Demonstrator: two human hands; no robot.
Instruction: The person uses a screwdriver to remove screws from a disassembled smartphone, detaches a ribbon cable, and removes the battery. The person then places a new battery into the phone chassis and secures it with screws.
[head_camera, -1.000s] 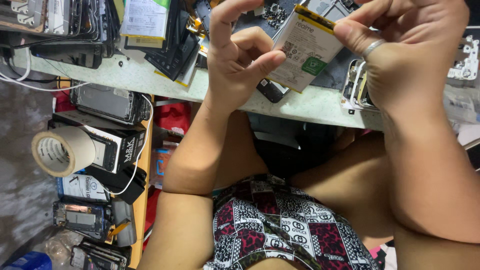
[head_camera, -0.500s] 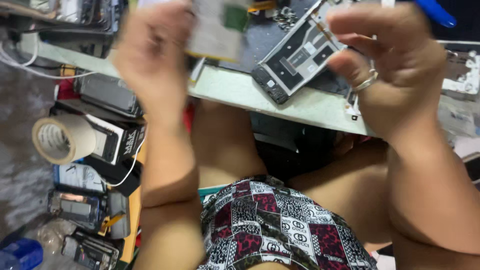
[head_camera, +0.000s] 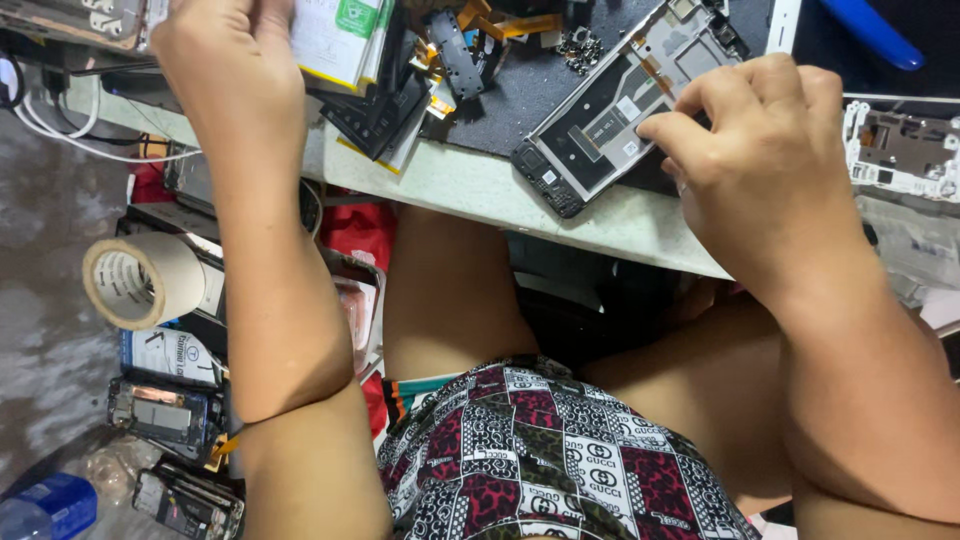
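My left hand (head_camera: 232, 75) is at the top left over the workbench, its fingers closed on a flat white battery (head_camera: 335, 35) with a green label that rests against a pile of dark parts. My right hand (head_camera: 765, 165) is at the upper right, fingertips pressed on an opened phone frame (head_camera: 600, 115) that lies slanted on the dark mat at the pale bench edge (head_camera: 470, 185). The frame's inside faces up, showing metal shields and small boards. My knees and patterned shorts fill the lower middle.
A roll of beige tape (head_camera: 140, 280) sits at the left above several dismantled phones (head_camera: 160, 412). Black covers (head_camera: 385, 105) and orange flex cables (head_camera: 505, 22) lie on the mat. Another phone frame (head_camera: 900, 145) lies at the right, a blue tool (head_camera: 870, 35) at the top right, white cables (head_camera: 70, 125) at the left.
My hands drew apart: the left carried the battery off to the upper left, and the right brought the phone frame down onto the bench. The view shifted slightly.
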